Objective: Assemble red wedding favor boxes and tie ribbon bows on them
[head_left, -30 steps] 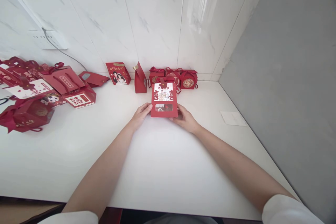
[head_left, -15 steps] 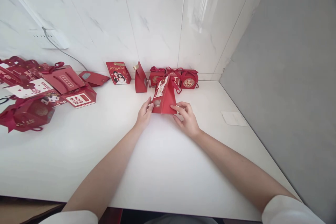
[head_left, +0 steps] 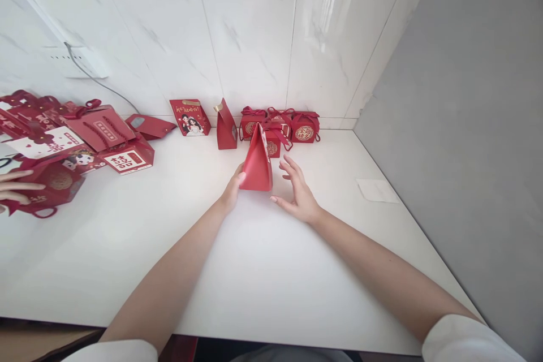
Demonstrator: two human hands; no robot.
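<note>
A red triangular gift box (head_left: 256, 168) stands upright before me, its plain narrow side facing me and its printed face turned to the right. My left hand (head_left: 233, 188) grips its lower left edge; part of those fingers is hidden behind the box. To the right of the box, my right hand (head_left: 297, 191) is apart from it with fingers spread and holds nothing. Just behind stand red boxes with ribbon bows, among them one with a round gold emblem (head_left: 304, 130).
Against the tiled wall stand a red box with a printed couple (head_left: 190, 119) and a narrow red box (head_left: 227, 125). Many red gift boxes (head_left: 106, 130) pile up at left, where another person's hand (head_left: 17, 188) touches one. A white paper (head_left: 377, 190) lies at right.
The triangular box has turned, so its plain side faces me. My right hand has let go and opened. Another person's hand has come in at the left.
</note>
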